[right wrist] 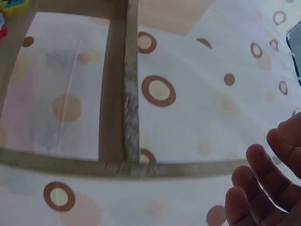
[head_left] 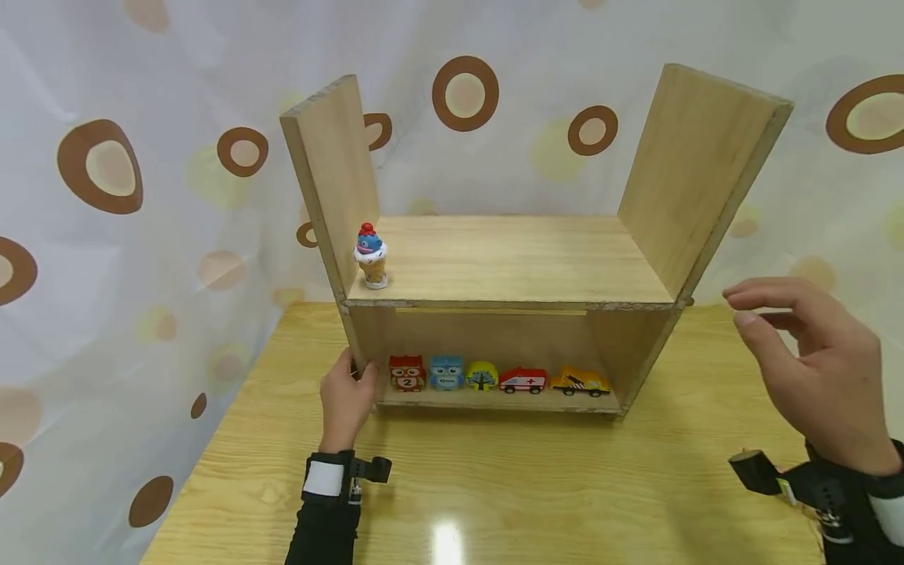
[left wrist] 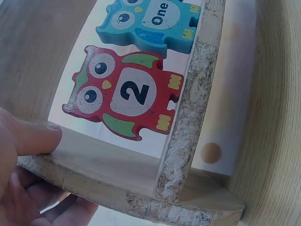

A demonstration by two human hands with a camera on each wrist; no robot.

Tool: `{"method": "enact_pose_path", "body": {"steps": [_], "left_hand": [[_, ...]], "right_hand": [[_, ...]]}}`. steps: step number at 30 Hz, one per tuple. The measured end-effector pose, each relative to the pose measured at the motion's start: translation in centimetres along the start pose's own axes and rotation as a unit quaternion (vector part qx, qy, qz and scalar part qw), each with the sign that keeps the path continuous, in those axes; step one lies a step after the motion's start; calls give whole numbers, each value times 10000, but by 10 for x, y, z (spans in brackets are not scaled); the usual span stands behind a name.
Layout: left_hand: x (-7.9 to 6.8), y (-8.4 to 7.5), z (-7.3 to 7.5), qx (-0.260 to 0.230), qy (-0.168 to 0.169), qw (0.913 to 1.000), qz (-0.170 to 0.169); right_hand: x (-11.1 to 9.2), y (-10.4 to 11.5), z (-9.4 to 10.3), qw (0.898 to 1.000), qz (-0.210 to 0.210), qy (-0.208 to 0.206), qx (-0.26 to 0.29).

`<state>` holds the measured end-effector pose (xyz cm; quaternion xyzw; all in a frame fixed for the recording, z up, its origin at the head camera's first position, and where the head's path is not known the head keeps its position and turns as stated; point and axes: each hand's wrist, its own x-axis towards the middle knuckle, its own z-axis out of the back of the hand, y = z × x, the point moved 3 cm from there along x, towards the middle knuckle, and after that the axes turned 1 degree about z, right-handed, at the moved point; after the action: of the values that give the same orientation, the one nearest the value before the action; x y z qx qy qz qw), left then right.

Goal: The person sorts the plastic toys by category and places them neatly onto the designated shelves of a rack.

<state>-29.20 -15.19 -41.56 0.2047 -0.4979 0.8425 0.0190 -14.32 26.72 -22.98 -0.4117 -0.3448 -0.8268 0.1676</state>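
Observation:
A two-level wooden shelf (head_left: 508, 259) stands on the table. My left hand (head_left: 346, 400) grips its lower left side panel, thumb on the inner face and fingers round the outside, as the left wrist view shows. Close to that thumb sits a red owl block (left wrist: 134, 94) marked 2, beside a blue owl block (left wrist: 162, 16) marked One. To their right on the lower level are a yellow tree block (head_left: 482, 376), a red-and-white ambulance (head_left: 523, 380) and an orange truck (head_left: 581, 382). Right of the shelf my right hand (head_left: 822, 369) hovers, fingers loosely bent, holding nothing.
An ice cream cone figurine (head_left: 371, 256) stands at the left front of the upper level. Tall side panels (head_left: 713, 173) rise at both ends. Behind the wooden table (head_left: 494, 479) hangs a white cloth (head_left: 537, 47) with brown circles.

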Motion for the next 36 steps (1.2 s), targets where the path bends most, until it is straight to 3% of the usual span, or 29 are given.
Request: {"method": "enact_pose_path", "body": {"steps": [3, 6, 8, 11, 14, 16, 20, 28, 33, 36], "left_hand": [[2, 1, -1, 34, 23, 10000, 38], [3, 3, -2, 91, 56, 9999, 96], [2, 5, -1, 84, 83, 9998, 148], [2, 5, 0, 74, 100, 9997, 204], [2, 4, 2, 78, 83, 9997, 218], [2, 3, 2, 110, 69, 9997, 221], [2, 2, 0, 141, 76, 9996, 237], [2, 1, -2, 73, 15, 10000, -26], [2, 1, 0, 55, -2, 10000, 9], [2, 1, 1, 73, 15, 10000, 36]], "right_hand": [[-22, -27, 18, 9953, -693, 79, -674], [-47, -63, 30, 9802, -1403, 467, -1319], [-66, -94, 34, 9696, -1640, 815, -1624], [-93, -130, 35, 9529, -1887, 1706, -1650], [-118, -160, 36, 9297, -2112, 2472, -1733], [-128, -170, 38, 9100, -2239, 3005, -1773], [-145, -190, 41, 8816, -2269, 3658, -1937], [-167, -212, 27, 8515, -1836, 4387, -2208], [-175, -221, 17, 8216, -2170, 4956, -1797], [-179, -224, 12, 8241, -2181, 4947, -1690]]}}
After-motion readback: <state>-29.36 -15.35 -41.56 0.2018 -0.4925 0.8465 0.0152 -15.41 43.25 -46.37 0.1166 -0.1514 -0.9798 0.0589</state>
